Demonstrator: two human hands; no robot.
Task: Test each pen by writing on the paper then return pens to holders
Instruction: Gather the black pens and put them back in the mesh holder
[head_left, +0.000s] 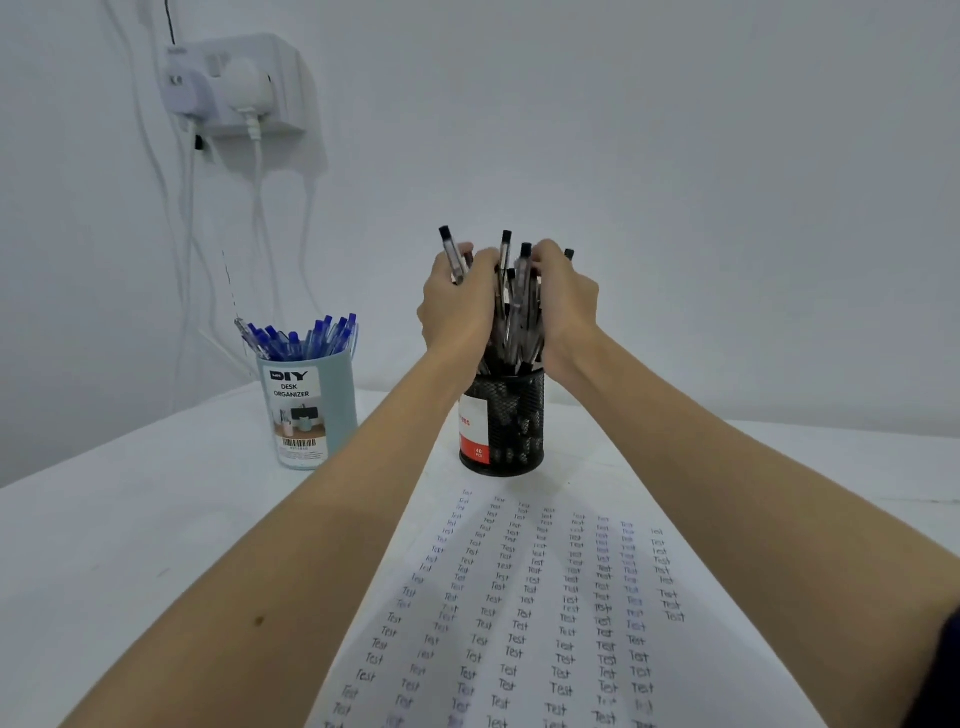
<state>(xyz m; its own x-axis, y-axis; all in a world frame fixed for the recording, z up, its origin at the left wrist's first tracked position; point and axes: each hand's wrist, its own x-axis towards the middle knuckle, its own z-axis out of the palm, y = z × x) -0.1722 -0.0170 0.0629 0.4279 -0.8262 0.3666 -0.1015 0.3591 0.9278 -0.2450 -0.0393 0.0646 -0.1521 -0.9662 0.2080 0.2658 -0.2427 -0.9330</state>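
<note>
Both hands close around the bundle of black pens (511, 312) standing in the black mesh holder (503, 426) at the head of the paper (545, 597): the left hand (457, 306) curls round the bundle's left side, the right hand (566, 306) round its right. Squeezing or lifting unevenly could tip the light wire cup or spill the slick, thin plastic barrels. The smooth pale blue holder (311, 410) of blue pens (301, 338) stands apart on the white tabletop (130, 519).

Office desk: pen holders (306, 405), paper (545, 597)
</note>
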